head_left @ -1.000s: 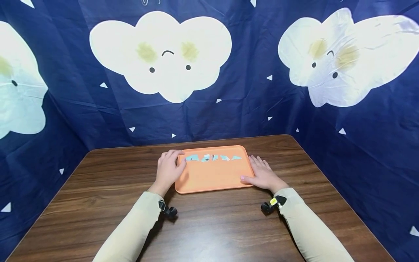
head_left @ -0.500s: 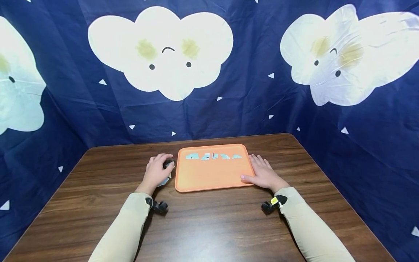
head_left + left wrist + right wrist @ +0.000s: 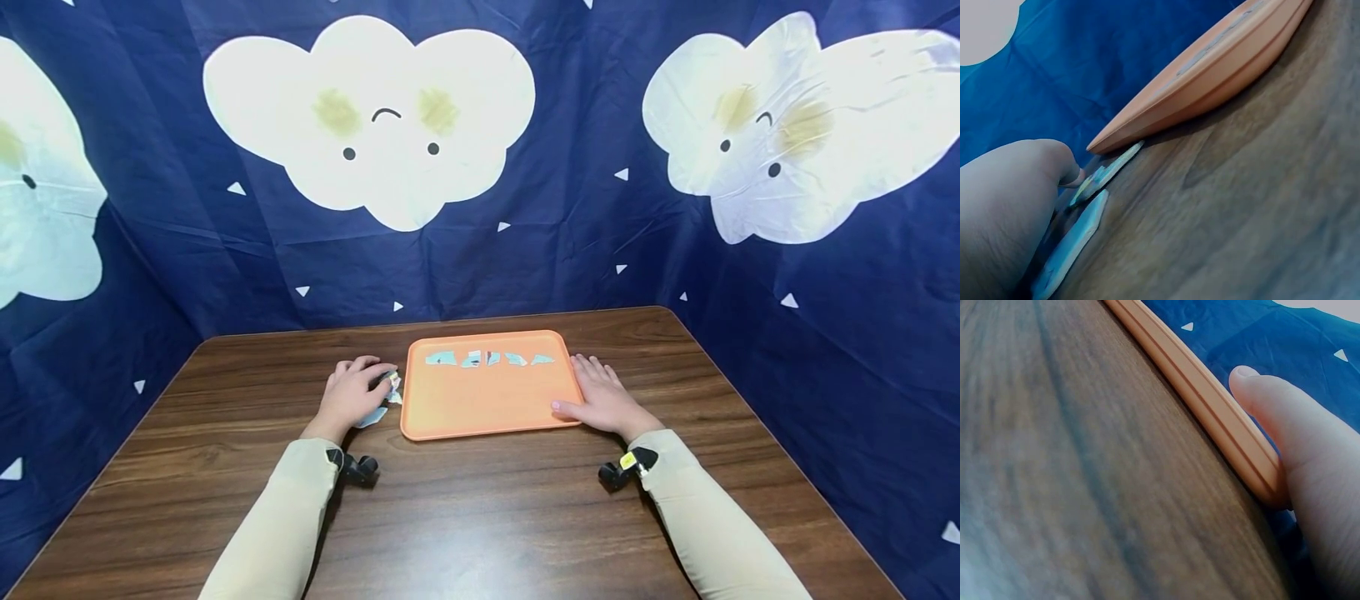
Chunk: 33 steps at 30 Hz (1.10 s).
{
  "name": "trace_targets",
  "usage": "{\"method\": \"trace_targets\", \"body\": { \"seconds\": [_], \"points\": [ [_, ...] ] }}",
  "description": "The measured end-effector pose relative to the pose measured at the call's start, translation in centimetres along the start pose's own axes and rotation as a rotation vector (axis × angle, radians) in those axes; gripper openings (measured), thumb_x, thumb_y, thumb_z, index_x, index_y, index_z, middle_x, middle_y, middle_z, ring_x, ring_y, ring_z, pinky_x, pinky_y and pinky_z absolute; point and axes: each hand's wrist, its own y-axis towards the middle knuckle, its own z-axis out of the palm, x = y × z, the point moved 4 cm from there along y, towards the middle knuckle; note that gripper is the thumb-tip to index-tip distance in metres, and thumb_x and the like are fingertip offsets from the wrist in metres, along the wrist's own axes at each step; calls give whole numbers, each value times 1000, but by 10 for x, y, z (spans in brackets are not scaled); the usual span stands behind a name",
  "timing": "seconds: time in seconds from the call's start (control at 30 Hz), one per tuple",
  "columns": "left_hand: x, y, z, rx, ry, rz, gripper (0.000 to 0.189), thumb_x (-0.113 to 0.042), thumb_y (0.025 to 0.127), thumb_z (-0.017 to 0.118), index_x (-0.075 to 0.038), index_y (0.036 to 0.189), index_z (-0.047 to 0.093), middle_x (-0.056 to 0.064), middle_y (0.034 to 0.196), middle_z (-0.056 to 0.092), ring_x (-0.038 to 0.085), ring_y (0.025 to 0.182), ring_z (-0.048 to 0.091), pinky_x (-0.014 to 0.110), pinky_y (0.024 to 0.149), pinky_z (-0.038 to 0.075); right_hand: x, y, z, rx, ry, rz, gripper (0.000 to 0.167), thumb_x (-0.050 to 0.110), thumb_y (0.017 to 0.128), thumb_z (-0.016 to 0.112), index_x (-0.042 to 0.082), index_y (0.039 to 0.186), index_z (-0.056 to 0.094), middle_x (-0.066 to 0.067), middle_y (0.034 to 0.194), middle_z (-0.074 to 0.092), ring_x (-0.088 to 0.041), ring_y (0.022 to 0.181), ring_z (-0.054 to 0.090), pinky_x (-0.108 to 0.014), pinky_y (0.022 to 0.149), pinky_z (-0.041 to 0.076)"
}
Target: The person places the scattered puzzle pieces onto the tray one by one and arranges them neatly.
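In the head view my left hand (image 3: 352, 395) is low over a small group of flat, angular light-blue picture pieces (image 3: 371, 417) just left of the orange tray (image 3: 487, 408). A gap shows between thumb and forefinger, with a patterned piece (image 3: 393, 380) at the fingertips. From the left wrist, the thumb reaches over thin pale-edged pieces (image 3: 1075, 240) lying on the wood; the other fingers are hidden. My right hand (image 3: 603, 402) lies along the tray's right side, fingers straight, thumb resting over its rim. Several similar pieces (image 3: 441, 358) form a row near the tray's far edge.
The brown wooden table (image 3: 480, 517) bears the tray toward its far side. Behind it hangs a dark blue curtain (image 3: 570, 267) with white clouds and small triangles. Each wrist wears a small black camera (image 3: 356, 469).
My left hand has moved off the tray's left edge and leftward to the loose pieces, its fingers now lower among them. My right hand and the tray hold their places.
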Motion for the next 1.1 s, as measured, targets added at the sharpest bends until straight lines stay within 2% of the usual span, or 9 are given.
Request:
{"method": "trace_targets", "body": {
  "seconds": [0.17, 0.37, 0.67, 0.9, 1.1],
  "points": [
    [8, -1, -4, -13, 9, -44, 41, -33, 95, 53, -20, 131, 68, 14, 143, 51, 44, 125, 40, 63, 102, 32, 1, 0, 0, -12, 1, -7, 109, 71, 90, 54, -4, 159, 15, -24, 165, 17, -44, 152, 11, -59, 121, 8],
    [18, -4, -6, -8, 22, -53, 41, -31, 89, 59, -17, 126, 68, 14, 140, 53, 43, 123, 41, 62, 102, 33, 2, -1, -1, -18, 0, -10, 108, 70, 90, 55, -4, 159, 16, -23, 165, 18, -43, 152, 12, -59, 121, 8],
    [29, -9, -14, -5, 33, -15, 36, -31, 83, 65, -15, 116, 68, 13, 135, 56, 41, 119, 44, 61, 99, 37, 3, -2, -2, -15, 7, -11, 108, 70, 90, 55, -4, 159, 16, -24, 165, 18, -44, 152, 12, -60, 120, 8],
    [26, -9, -17, -14, 9, 42, 37, -28, 81, 65, -17, 116, 70, 13, 134, 57, 43, 118, 45, 64, 98, 35, 3, -1, -2, -20, 10, -12, 108, 70, 90, 54, -4, 159, 16, -24, 164, 18, -44, 152, 12, -60, 120, 7],
    [28, -8, -18, -17, -4, 57, 31, -28, 80, 68, -15, 109, 72, 14, 133, 57, 44, 122, 43, 65, 100, 32, 3, -2, -3, -24, 20, -10, 108, 69, 90, 56, -4, 159, 16, -25, 164, 19, -44, 152, 12, -60, 120, 7]
  ]
}}
